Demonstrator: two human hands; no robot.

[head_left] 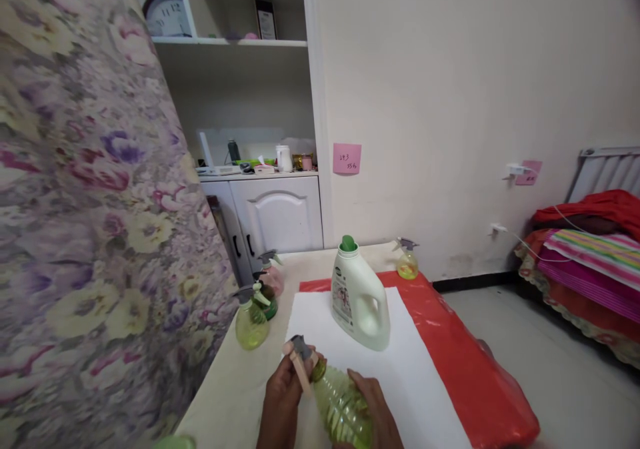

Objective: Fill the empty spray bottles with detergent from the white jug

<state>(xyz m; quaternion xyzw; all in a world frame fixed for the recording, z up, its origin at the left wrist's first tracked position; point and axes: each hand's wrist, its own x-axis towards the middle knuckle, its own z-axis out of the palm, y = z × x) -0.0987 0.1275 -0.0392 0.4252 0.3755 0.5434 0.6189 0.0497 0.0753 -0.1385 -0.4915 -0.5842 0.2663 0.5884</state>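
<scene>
My left hand (pixel 281 395) is closed round the grey spray head (pixel 300 350) and neck of a ribbed, clear green spray bottle (pixel 340 409). The bottle lies tilted toward me over a white sheet (pixel 415 395). My right hand (pixel 376 409) wraps the bottle's body from the right. Just beyond my hands, a white detergent jug with a green cap (pixel 359 297) stands upright on the sheet.
A yellow-green spray bottle (pixel 251 322), a green one and a pink one (pixel 273 277) stand at the table's left; another yellow one (pixel 407 262) is at the back. Red plastic (pixel 470 369) covers the table's right. Floral fabric (pixel 90 235) hangs left; a bed (pixel 590 262) is right.
</scene>
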